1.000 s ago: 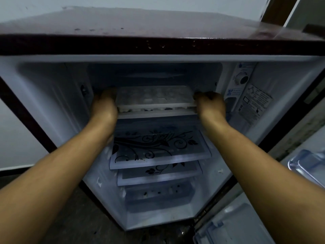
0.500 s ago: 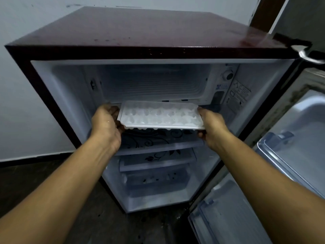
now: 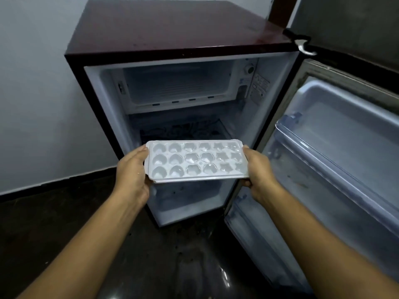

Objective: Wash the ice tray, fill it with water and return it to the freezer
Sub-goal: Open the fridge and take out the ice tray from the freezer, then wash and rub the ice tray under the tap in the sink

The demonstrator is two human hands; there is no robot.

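Note:
A white ice tray (image 3: 195, 161) with several shaped cups is held level in the air in front of the open fridge. My left hand (image 3: 132, 174) grips its left end and my right hand (image 3: 258, 171) grips its right end, fingers curled underneath. The freezer compartment (image 3: 177, 87) at the top of the small dark-red fridge (image 3: 172, 24) stands open and holds nothing that I can see. The tray is well outside the fridge, at the height of the glass shelves.
The fridge door (image 3: 336, 160) hangs open to the right, its door racks facing me. A patterned glass shelf (image 3: 183, 130) shows behind the tray. The floor (image 3: 54, 223) is dark; a pale wall (image 3: 32, 93) lies to the left.
Both hands have drawn the ice tray out of the freezer compartment and lowered it toward me. The view has backed away from the fridge.

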